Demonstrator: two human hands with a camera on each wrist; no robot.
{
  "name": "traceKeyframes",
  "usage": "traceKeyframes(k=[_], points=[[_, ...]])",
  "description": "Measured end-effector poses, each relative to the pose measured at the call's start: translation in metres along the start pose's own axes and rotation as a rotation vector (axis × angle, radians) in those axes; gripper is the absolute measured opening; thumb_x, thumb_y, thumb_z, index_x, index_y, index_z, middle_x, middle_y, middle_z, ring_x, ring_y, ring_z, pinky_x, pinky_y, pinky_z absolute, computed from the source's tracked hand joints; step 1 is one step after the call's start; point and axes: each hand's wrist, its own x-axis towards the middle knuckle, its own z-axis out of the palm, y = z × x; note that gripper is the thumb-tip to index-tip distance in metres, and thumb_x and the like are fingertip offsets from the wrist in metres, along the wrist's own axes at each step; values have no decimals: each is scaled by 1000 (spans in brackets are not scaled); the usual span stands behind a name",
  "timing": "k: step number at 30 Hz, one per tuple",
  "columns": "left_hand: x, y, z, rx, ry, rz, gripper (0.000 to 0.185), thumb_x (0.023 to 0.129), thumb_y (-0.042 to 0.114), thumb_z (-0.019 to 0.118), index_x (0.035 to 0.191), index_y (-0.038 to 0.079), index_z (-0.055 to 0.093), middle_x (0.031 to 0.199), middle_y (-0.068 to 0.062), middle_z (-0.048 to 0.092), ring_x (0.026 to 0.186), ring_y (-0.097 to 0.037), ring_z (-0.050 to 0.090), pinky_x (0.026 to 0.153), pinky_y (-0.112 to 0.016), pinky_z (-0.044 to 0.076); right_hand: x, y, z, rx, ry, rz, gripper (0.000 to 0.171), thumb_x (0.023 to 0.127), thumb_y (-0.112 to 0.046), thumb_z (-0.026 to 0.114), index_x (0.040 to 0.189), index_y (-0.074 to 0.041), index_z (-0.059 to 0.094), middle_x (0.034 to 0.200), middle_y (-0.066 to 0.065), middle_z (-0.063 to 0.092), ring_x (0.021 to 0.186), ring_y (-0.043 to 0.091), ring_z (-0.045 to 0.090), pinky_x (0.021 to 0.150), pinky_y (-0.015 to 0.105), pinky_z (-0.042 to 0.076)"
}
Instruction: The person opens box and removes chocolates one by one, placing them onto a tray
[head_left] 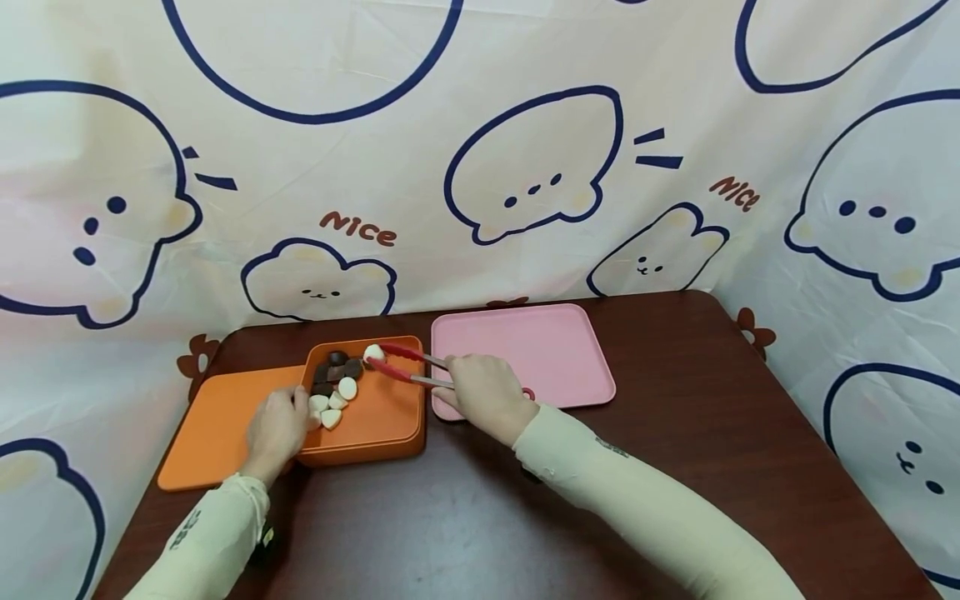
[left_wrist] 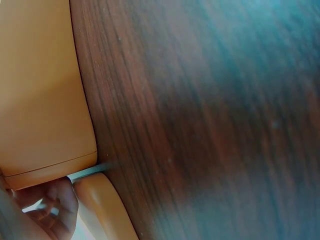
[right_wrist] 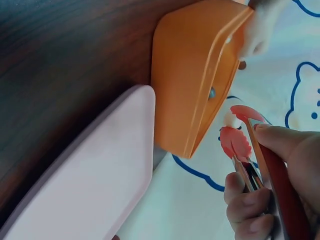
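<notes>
My left hand (head_left: 276, 429) grips the left wall of an orange box (head_left: 390, 421), fingers curled at its rim; the left wrist view shows those fingers (left_wrist: 62, 202) against the box's side. Inside the box, several dark brown pieces (head_left: 337, 375) lie toward the back left, with several white pieces (head_left: 332, 418) in front of them. My right hand (head_left: 487, 390) holds metal tongs (right_wrist: 267, 170) with red scalloped tips. Between the tips is a rounded white piece (right_wrist: 231, 119), raised above the box's back part in the right wrist view.
An orange flat lid (head_left: 217, 429) lies left of the box, right beside it. To the box's right is a pink tray (head_left: 540, 350), partly under my right hand in the head view. Brown wood table (head_left: 675, 467) extends in front and right; a printed cloth (head_left: 480, 50) hangs behind.
</notes>
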Motion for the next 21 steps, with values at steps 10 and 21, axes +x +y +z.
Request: traceKeyframes(k=[10, 21], points=[[2, 1, 0, 7, -10, -17, 54, 109, 39, 25, 86, 9, 63, 90, -16, 69, 79, -33, 63, 56, -35, 38, -7, 19, 2, 8, 45, 21, 38, 91, -52, 69, 98, -15, 66, 72, 1, 66, 67, 20, 68, 59, 41, 57], [3, -1, 0, 3, -25, -15, 54, 109, 37, 25, 91, 6, 65, 100, -20, 71, 92, -40, 65, 61, -38, 42, -9, 44, -3, 14, 92, 26, 38, 92, -49, 70, 97, -12, 68, 69, 2, 66, 61, 19, 64, 57, 42, 56]])
